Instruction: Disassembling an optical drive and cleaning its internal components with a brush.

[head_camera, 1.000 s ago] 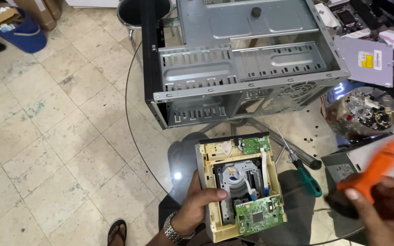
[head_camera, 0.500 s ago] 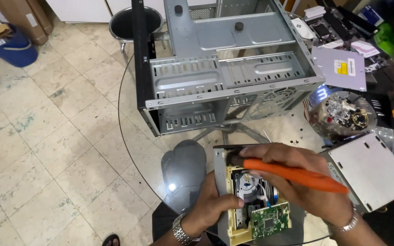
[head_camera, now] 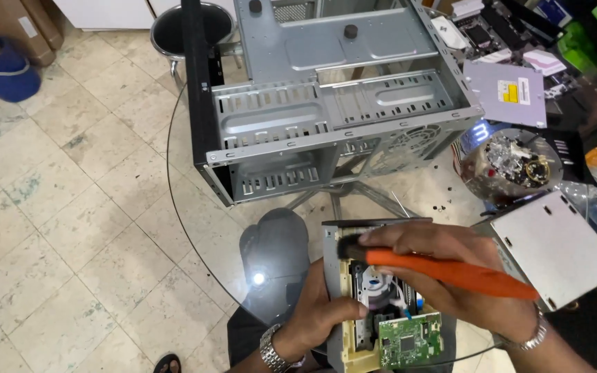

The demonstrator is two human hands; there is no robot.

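cam: head-worn, single view | faces steeply down, fwd over round glass table (head_camera: pixel 195 228) near edge | range: close to hands, PC case (head_camera: pixel 326 124) farther | floor left

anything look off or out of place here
The optical drive in the left hand has its cover off, mechanism and green circuit board exposed. The right hand holds an orange-handled brush over it. The computer case lies open on its side.

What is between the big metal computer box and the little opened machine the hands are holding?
In the head view, only bare glass table lies between the metal computer case and the opened disc drive; the table's legs and the tiled floor show through it.
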